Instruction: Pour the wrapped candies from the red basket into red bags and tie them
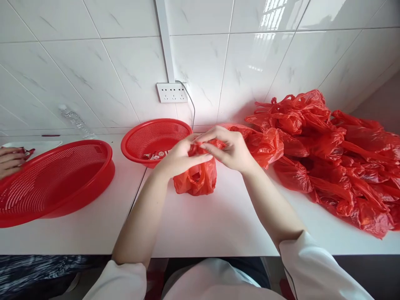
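A red plastic bag [197, 179] with something inside stands on the white table in front of me, its top gathered upward. My left hand [183, 158] is closed on the bag's neck from the left. On the other side, the thumb and fingers of my right hand [226, 148] pinch the gathered top. What lies within the bag is hidden by the plastic. Just behind my left hand sits a red mesh basket [137, 135] with several small printed pieces [156, 156] at its bottom.
Many filled red bags [337, 166] are heaped on the right. At left stand a larger red basket [84, 196], a clear plastic bottle [76, 121] and a white tray [46, 146]. Another person's hand [11, 161] shows at the left edge. A power strip [171, 92] is on the wall.
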A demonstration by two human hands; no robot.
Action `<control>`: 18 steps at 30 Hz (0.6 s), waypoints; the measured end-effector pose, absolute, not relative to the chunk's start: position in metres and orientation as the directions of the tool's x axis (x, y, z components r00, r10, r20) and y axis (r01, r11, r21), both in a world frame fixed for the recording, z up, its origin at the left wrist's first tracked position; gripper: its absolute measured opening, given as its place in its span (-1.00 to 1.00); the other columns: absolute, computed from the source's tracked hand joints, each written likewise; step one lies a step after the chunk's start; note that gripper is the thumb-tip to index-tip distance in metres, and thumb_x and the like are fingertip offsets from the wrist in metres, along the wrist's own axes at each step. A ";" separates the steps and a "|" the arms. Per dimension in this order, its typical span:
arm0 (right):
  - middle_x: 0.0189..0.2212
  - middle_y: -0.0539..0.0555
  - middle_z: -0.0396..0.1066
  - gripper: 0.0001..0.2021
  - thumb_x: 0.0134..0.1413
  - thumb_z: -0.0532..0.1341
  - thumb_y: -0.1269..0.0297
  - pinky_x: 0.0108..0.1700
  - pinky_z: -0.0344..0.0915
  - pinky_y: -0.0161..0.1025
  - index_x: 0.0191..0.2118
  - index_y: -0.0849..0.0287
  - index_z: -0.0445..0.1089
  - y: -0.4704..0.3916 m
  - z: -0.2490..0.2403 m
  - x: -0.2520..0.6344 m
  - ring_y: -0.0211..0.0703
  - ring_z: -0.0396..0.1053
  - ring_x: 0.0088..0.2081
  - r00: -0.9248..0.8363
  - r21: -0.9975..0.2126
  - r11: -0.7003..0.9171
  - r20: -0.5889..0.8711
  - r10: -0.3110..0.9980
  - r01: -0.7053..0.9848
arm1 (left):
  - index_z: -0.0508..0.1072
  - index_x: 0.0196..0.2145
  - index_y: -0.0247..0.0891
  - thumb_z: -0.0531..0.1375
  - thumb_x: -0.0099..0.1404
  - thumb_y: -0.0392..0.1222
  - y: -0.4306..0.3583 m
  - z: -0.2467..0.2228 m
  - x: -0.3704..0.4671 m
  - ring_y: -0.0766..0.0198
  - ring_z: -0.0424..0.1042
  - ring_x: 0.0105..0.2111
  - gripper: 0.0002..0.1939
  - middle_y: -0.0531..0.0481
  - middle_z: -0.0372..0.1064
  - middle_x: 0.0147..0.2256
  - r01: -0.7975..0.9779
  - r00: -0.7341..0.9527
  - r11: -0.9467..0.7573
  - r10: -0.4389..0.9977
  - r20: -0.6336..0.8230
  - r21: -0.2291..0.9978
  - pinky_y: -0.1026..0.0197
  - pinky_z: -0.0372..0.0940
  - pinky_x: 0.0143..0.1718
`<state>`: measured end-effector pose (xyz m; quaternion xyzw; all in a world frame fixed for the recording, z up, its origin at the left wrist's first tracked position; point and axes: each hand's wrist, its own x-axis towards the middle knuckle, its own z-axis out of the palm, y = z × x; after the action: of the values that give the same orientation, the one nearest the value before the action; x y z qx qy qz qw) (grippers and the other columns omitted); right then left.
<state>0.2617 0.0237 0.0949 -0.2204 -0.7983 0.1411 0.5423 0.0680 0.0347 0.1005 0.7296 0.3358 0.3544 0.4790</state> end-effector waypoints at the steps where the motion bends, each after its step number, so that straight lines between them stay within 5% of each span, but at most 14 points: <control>1: -0.18 0.06 0.47 -0.85 0.28 0.15 0.29 0.00 0.40 -0.11 -0.16 0.08 0.48 0.023 0.096 0.261 -0.13 0.45 -0.08 -0.339 -0.452 0.865 0.796 0.502 0.220 | 0.48 -0.22 -0.20 0.33 0.17 -0.02 0.034 0.099 0.073 0.41 0.28 -0.56 -0.72 0.10 0.25 -0.50 0.172 0.542 -0.265 0.830 0.134 0.949 0.31 0.21 -0.51; 5: 0.02 0.11 0.40 -0.73 0.30 0.13 0.25 0.06 0.38 -0.06 0.07 0.04 0.41 0.026 0.085 0.270 -0.10 0.40 0.03 -0.340 -0.589 0.784 0.709 0.617 0.196 | 0.43 -0.35 -0.25 0.10 0.36 0.13 0.033 0.093 0.079 0.48 0.05 -0.71 -0.62 0.15 0.08 -0.64 0.064 0.544 -0.090 0.838 0.041 0.994 0.34 0.02 -0.65; 9: -0.25 0.08 0.50 -0.78 0.24 0.21 0.25 -0.08 0.42 -0.14 -0.03 0.15 0.45 0.028 0.062 0.271 -0.17 0.46 -0.20 -0.319 -0.707 0.701 0.645 0.694 0.095 | 0.45 -0.37 -0.28 0.02 0.39 0.15 0.033 0.088 0.077 0.42 0.16 -0.73 -0.54 0.12 0.15 -0.72 0.014 0.546 -0.077 0.836 0.057 0.997 0.32 0.12 -0.62; 14: -0.32 0.06 0.49 -0.94 0.19 0.25 0.31 -0.13 0.40 -0.15 -0.25 0.13 0.47 0.017 0.051 0.270 -0.17 0.44 -0.25 -0.043 -0.659 0.735 0.740 0.672 0.159 | 0.49 -0.20 -0.29 0.05 0.39 0.13 0.031 0.080 0.077 0.41 0.20 -0.72 -0.57 0.10 0.23 -0.71 -0.062 0.498 0.021 0.867 0.013 0.998 0.33 0.22 -0.58; 18: -0.39 0.03 0.49 -0.90 0.15 0.26 0.43 -0.21 0.39 -0.18 -0.35 0.10 0.47 0.001 0.052 0.280 -0.18 0.43 -0.30 -0.307 -0.540 0.831 0.775 0.553 0.135 | 0.48 -0.19 -0.27 0.11 0.39 -0.08 0.033 0.078 0.072 0.52 0.22 -0.65 -0.76 0.08 0.31 -0.55 -0.302 0.524 0.317 0.843 -0.121 0.899 0.42 0.28 -0.49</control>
<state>0.2804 0.0011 0.0524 -0.2189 -0.7854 0.1913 0.5464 0.0722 0.0334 0.0782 0.4433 0.3050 0.3805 0.7521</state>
